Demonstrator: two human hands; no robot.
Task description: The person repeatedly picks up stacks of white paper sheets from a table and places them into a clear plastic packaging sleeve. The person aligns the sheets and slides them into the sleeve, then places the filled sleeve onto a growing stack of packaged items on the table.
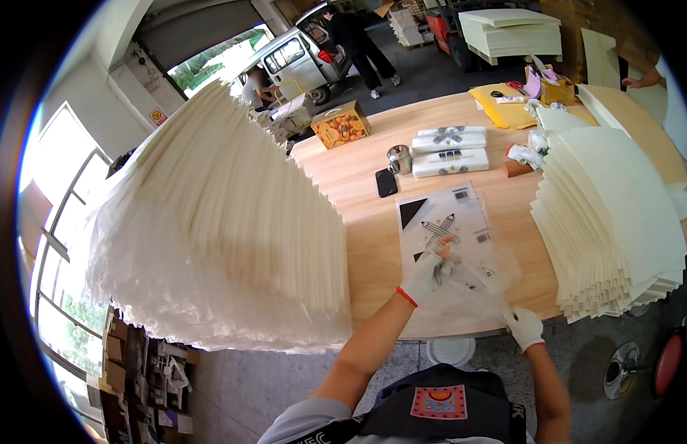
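Note:
A flat clear plastic bag (482,294) lies wrinkled at the table's near edge, partly over a printed sleeve (462,214) with crossed pencils and black corners. My left hand (425,274), in a white glove with bare fingertips, is closed on the bag's bunched upper part, above the sleeve's lower half. At the table edge my right hand (524,328), gloved too, pinches the bag's near right corner. Left of my hands rises a tall stack of cream sheets in clear wrapping (240,214). Another fanned stack of pale sheets (610,214) stands on the right.
Beyond the sleeve lie a black phone (386,183), a metal canister (399,158) and rolls of plastic bags (450,152). An orange-printed box (341,126) stands farther left. A yellow padded envelope (502,107) lies at the back. One person (354,44) stands near a van (295,63).

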